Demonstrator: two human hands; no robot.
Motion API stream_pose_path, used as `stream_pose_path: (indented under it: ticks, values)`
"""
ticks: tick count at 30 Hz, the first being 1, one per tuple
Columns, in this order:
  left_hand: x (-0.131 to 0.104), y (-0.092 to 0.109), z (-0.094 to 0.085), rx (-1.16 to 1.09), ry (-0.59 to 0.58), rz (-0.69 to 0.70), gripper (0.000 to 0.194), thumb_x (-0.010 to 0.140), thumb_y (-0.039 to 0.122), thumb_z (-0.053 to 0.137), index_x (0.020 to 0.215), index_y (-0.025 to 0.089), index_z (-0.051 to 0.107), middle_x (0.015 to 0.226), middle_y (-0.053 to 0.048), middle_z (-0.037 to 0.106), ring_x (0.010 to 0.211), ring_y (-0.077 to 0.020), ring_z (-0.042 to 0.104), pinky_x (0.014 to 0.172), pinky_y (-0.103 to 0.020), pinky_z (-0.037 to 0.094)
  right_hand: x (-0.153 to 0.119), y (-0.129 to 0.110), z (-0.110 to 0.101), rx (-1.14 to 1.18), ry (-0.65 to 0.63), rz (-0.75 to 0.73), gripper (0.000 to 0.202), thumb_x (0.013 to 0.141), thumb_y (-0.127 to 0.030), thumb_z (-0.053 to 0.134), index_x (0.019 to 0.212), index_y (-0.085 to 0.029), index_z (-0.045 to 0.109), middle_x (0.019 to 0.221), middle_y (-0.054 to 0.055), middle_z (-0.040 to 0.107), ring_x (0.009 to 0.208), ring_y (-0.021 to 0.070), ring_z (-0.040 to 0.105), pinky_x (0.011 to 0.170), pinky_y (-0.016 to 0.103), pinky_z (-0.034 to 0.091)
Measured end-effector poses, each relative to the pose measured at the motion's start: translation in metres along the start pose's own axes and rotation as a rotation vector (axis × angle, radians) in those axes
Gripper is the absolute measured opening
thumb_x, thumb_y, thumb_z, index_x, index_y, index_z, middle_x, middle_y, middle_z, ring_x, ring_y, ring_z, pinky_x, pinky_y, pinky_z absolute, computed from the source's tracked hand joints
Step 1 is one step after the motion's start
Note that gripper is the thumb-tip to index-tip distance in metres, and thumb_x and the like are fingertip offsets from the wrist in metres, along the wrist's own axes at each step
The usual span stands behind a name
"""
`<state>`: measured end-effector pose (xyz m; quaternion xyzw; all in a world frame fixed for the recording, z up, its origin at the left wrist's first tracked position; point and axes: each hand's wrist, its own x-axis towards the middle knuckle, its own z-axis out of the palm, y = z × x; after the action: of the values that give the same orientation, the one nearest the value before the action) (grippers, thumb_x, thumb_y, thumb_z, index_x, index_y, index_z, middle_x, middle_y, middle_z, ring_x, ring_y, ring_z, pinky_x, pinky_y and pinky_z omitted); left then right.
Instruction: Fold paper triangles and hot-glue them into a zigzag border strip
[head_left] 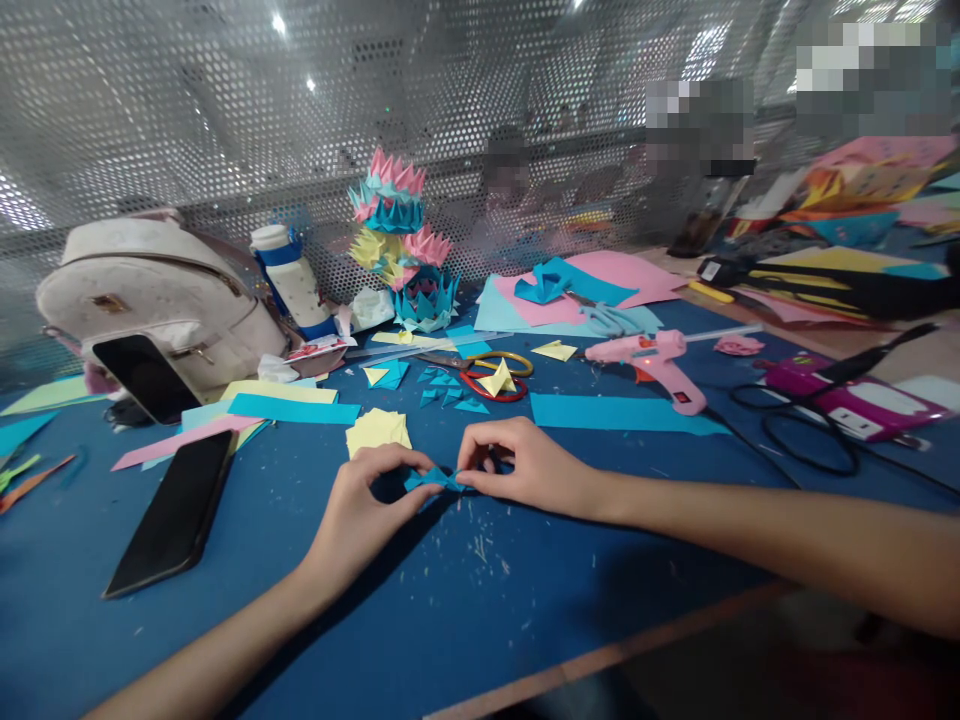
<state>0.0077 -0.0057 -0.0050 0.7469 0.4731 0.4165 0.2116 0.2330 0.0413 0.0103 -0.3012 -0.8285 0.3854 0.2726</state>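
Note:
Between my two hands, low over the blue tabletop, is a small folded blue paper piece [436,481]. My left hand [375,495] pinches its left end between thumb and fingers. At its right end, the thumb and forefinger of my right hand [517,462] close on it. Just behind my left hand lies a stack of yellow paper squares [377,431]. Several small blue folded pieces [448,388] are scattered beyond my hands, beside scissors [493,382] with a red and a yellow handle loop. A folded yellow piece [498,379] rests on the scissors.
A pink glue gun [656,360] lies right of centre, its cord trailing right. Two phones, one flat [172,515] and one propped [146,378] against a white backpack [154,275], are at left. A paper lotus stack [405,245] stands at the back near a bottle [294,280].

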Motion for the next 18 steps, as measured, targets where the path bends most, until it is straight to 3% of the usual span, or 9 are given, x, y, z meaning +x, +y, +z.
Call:
stream_pose_path:
  ticks: [7, 18]
  values:
    - [0.0036, 0.0036, -0.0012, -0.068, -0.041, -0.022, 0.012, 0.082, 0.029, 0.074, 0.073, 0.022, 0.075, 0.073, -0.003, 0.076, 0.068, -0.0196, 0.07, 0.068, -0.033, 0.055, -0.0015, -0.0034, 0.0001, -0.116, -0.02, -0.076, 0.012, 0.088, -0.028, 0.068, 0.082, -0.017, 0.067, 0.077, 0.001, 0.064, 0.068, 0.0113, 0.053, 0.062, 0.023, 0.039]
    - [0.0019, 0.0046, 0.0011, -0.063, -0.03, -0.063, 0.009, 0.081, 0.026, 0.073, 0.073, 0.022, 0.074, 0.074, -0.001, 0.076, 0.07, -0.0193, 0.07, 0.068, -0.033, 0.052, -0.0023, -0.0053, -0.001, -0.154, -0.024, -0.081, 0.012, 0.088, -0.029, 0.07, 0.083, -0.018, 0.069, 0.079, 0.002, 0.064, 0.071, 0.0127, 0.056, 0.064, 0.024, 0.04]
